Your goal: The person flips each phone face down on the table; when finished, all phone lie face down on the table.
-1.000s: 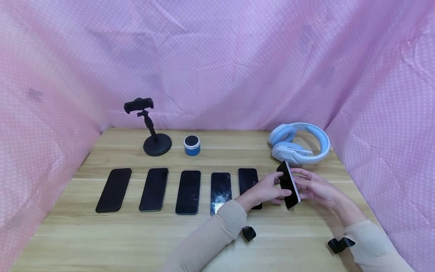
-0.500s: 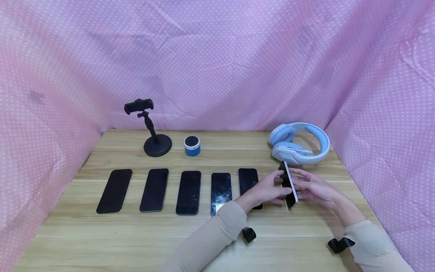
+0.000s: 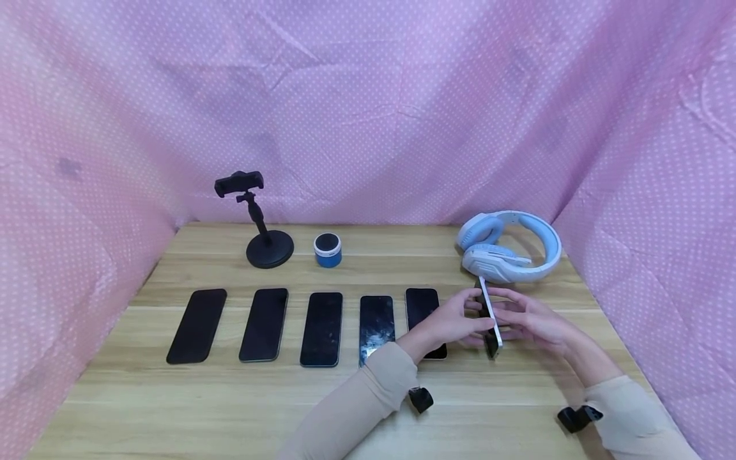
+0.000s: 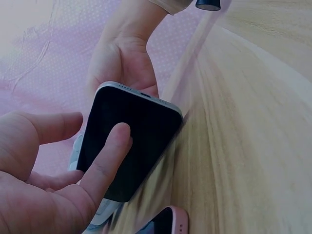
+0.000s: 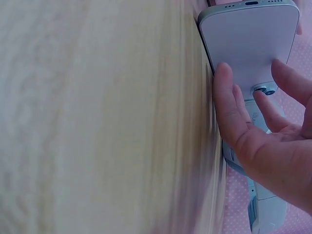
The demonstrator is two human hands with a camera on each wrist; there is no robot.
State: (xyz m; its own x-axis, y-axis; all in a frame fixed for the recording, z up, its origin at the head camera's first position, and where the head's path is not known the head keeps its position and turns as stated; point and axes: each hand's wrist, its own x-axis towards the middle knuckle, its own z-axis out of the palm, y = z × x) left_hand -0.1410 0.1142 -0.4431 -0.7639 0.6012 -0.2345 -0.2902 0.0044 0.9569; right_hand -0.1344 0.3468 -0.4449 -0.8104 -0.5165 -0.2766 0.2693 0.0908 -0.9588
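Note:
A smartphone [image 3: 489,308] with a dark screen and pale frame stands on its long side on the wooden table, between both hands. My left hand [image 3: 453,321] is on the screen side; in the left wrist view, extended fingers lie against or just over the dark glass [image 4: 141,156]. On the other face is my right hand [image 3: 531,322], its fingertips at the plain pale back [image 5: 248,44] near the camera lenses in the right wrist view. Neither hand wraps round the phone. Whether every fingertip touches is hard to tell.
Several dark-screened phones [image 3: 321,329] lie flat in a row to the left; the closest one [image 3: 421,303] is partly under my left wrist. Behind stand a black phone stand [image 3: 269,249] and a small blue speaker [image 3: 328,252]. Blue-white headphones [image 3: 506,265] lie just beyond the upright phone.
The phone has turned from a leaning pose to nearly upright on its side, so less of its screen shows in the head view. Both hands have stayed almost in place around it.

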